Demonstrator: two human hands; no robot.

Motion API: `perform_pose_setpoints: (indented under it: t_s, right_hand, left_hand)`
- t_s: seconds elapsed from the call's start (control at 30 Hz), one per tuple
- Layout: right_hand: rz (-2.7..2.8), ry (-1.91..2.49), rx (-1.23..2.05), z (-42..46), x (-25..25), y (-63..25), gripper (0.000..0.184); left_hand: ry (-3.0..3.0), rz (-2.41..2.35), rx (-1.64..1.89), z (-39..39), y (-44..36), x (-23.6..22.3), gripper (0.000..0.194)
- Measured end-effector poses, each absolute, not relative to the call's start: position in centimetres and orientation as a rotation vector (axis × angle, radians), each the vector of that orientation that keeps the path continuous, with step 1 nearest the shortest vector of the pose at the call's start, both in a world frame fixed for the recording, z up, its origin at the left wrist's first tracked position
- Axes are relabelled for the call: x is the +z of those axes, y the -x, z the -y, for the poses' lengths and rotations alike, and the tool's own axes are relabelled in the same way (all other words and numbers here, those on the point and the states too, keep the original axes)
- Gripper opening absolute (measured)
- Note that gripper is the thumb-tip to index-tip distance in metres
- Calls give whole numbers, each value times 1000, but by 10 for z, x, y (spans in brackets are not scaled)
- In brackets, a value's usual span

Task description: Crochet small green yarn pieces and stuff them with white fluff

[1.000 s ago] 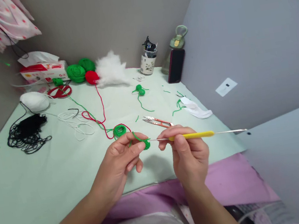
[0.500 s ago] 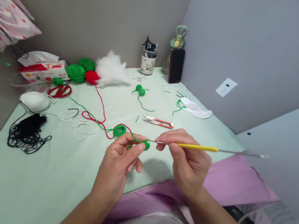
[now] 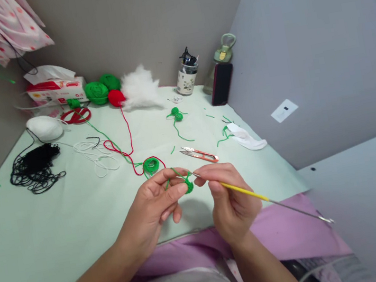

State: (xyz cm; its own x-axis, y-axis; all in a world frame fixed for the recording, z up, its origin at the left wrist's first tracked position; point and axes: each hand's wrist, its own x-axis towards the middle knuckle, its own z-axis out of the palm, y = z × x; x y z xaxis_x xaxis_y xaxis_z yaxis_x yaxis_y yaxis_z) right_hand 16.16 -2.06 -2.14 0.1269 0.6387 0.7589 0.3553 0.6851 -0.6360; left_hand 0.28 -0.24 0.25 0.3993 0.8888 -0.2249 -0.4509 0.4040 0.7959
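Between the thumb and fingers of my left hand (image 3: 154,199) is pinched a small green crochet piece (image 3: 189,186), with green yarn running over the forefinger. My right hand (image 3: 231,196) grips a crochet hook (image 3: 245,191) by its yellow handle. The hook's metal tip meets a loop of yarn just above the piece, while its long shaft slants down to the right. A small coil of green yarn (image 3: 151,165) lies behind my left hand. Thread snips (image 3: 200,154) with orange handles rest on the table beyond my fingers.
Along the back stand a tissue box (image 3: 57,90), green yarn balls (image 3: 96,93), a red ball (image 3: 116,98), white stuffing (image 3: 141,90), a pen cup (image 3: 187,77), a bottle (image 3: 225,50) and a phone (image 3: 222,84). Black yarn (image 3: 35,167) and red scissors (image 3: 76,116) lie left.
The hook's rear end has swung downward and its tip has risen slightly, drawing the yarn loop up from the green piece. My left hand has shifted slightly to the right.
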Motion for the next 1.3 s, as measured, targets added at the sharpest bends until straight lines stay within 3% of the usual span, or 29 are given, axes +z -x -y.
perform_pose_setpoints:
  t_s: [0.4, 0.97, 1.1, 1.3]
  right_hand:
    - [1373, 886, 324, 17, -18, -160, 23]
    - [1405, 887, 583, 17, -20, -159, 14]
    - [1319, 911, 560, 16, -22, -159, 12]
    - [1129, 845, 824, 9, -21, -160, 18]
  left_hand:
    - [-713, -696, 906, 1, -1, 1, 14]
    - [-804, -769, 927, 0, 2, 1, 75]
    - [-848, -802, 951, 2, 3, -1, 69]
    - [-894, -819, 984, 1, 2, -3, 52]
